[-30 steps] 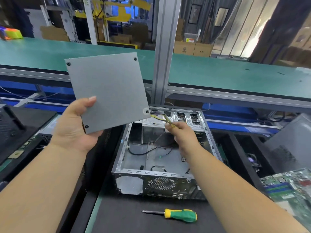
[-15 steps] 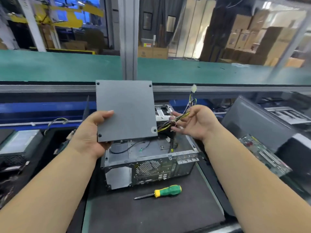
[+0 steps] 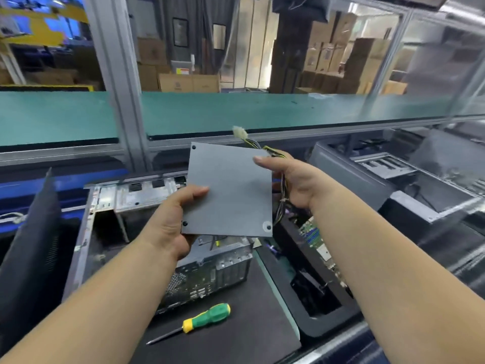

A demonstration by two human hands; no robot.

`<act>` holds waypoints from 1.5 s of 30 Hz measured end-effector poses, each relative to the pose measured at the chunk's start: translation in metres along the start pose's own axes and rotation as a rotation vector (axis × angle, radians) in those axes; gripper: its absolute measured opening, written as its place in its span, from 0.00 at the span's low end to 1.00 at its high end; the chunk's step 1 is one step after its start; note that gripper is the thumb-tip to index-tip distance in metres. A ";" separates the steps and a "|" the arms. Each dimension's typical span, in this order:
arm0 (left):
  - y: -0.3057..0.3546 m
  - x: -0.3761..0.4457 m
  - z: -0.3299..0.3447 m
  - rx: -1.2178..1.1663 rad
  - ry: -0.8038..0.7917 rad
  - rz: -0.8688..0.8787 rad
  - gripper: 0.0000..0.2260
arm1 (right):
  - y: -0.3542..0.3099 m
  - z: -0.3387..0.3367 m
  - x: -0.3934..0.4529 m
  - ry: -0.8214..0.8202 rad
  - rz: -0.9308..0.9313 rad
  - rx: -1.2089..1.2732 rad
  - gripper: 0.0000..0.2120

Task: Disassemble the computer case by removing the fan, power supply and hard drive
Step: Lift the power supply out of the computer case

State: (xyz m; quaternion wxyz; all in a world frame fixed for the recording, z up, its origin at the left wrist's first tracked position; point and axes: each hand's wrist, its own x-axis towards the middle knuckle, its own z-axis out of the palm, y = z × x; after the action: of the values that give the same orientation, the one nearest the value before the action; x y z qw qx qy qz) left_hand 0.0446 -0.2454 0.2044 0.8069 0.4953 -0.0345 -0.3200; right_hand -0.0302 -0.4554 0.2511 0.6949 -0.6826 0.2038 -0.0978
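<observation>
Left hand: the left hand point(image 3: 170, 222) grips the lower left edge of the power supply point(image 3: 231, 190), thumb flat on its grey face, fingers curled behind.
Right hand: the right hand point(image 3: 291, 179) holds the unit's upper right corner, thumb over the top edge, the cable bundle point(image 3: 278, 153) running behind its palm.
Power supply: lifted between both hands, above the computer case point(image 3: 147, 195).
Connector: the white plug point(image 3: 240, 132) sticks up just beyond the right hand.
Screwdriver: the green-handled screwdriver point(image 3: 207, 316) lies on the dark mat point(image 3: 249, 319) below both hands, nearer the person.
Circuit board: a green board point(image 3: 315, 237) sits under the right forearm.
</observation>
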 end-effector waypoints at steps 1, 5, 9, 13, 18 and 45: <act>-0.005 0.007 0.010 -0.003 0.003 -0.012 0.01 | 0.001 -0.011 0.005 0.013 0.004 0.001 0.40; -0.023 0.037 0.044 0.006 0.022 -0.052 0.05 | 0.006 -0.054 0.031 -0.029 0.079 0.109 0.33; -0.035 0.067 0.071 -0.025 -0.011 -0.065 0.05 | 0.015 -0.084 0.062 -0.010 0.101 0.143 0.37; -0.043 0.095 0.088 -0.001 -0.051 -0.061 0.02 | 0.016 -0.103 0.092 0.011 0.062 0.120 0.41; -0.051 0.128 0.078 0.562 -0.063 -0.036 0.22 | 0.015 -0.122 0.128 0.159 -0.065 0.018 0.34; -0.079 0.160 0.031 1.520 0.071 0.354 0.20 | 0.156 -0.070 0.313 0.546 0.014 -0.950 0.44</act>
State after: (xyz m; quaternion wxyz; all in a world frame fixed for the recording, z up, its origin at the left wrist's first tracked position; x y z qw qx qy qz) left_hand 0.1215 -0.3820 0.1135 0.2859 0.9092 -0.2969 -0.0592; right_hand 0.1995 -0.6410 0.0514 0.2327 -0.8698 0.4030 -0.1640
